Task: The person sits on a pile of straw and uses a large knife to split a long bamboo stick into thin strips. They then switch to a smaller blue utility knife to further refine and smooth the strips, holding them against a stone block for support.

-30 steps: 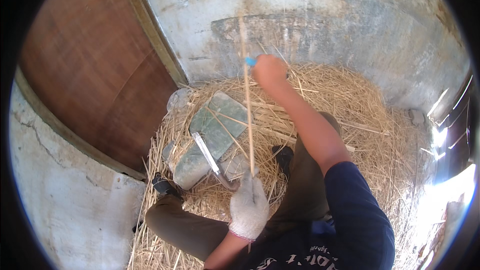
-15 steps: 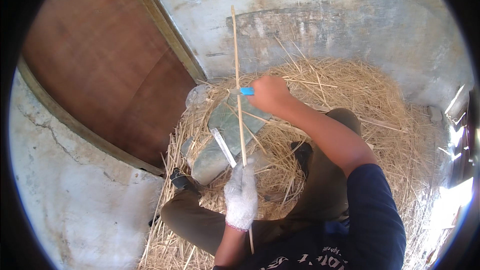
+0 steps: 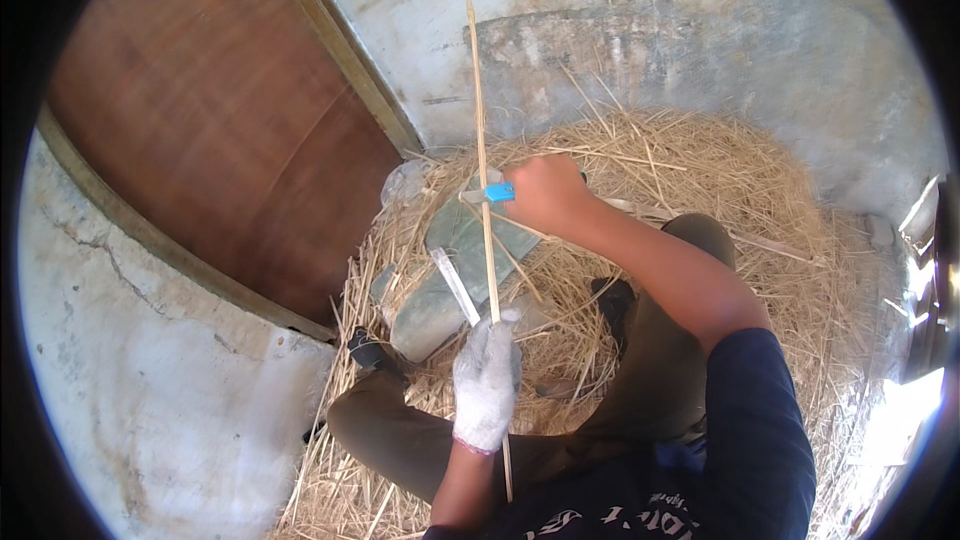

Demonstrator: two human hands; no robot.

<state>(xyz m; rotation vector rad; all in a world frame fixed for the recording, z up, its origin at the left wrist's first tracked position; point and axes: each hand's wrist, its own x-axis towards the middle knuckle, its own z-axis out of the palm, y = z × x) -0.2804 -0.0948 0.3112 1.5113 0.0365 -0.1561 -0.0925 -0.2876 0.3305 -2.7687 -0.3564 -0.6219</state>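
My left hand (image 3: 484,375), in a white knitted glove, is closed around a long thin bamboo strip (image 3: 480,120). The strip points away from me, and its near end passes under the glove toward my lap. Bare and closed, my right hand (image 3: 546,196) grips a blue-handled knife (image 3: 499,192). Its short blade lies across the strip, about midway between the glove and the far tip. A flat whitish, blade-like piece (image 3: 455,285) sticks out beyond the left glove; whether that hand holds it I cannot tell.
Before me is a greenish stone slab (image 3: 430,315) with loose slivers on it. Straw-like shavings (image 3: 740,170) pile up around my bent legs (image 3: 650,380). A brown door panel (image 3: 220,140) stands at the left, and a stained wall (image 3: 650,50) rises behind.
My right hand and the knife have shifted slightly nearer along the strip. The left hand keeps its grip. The whole view has moved a little.
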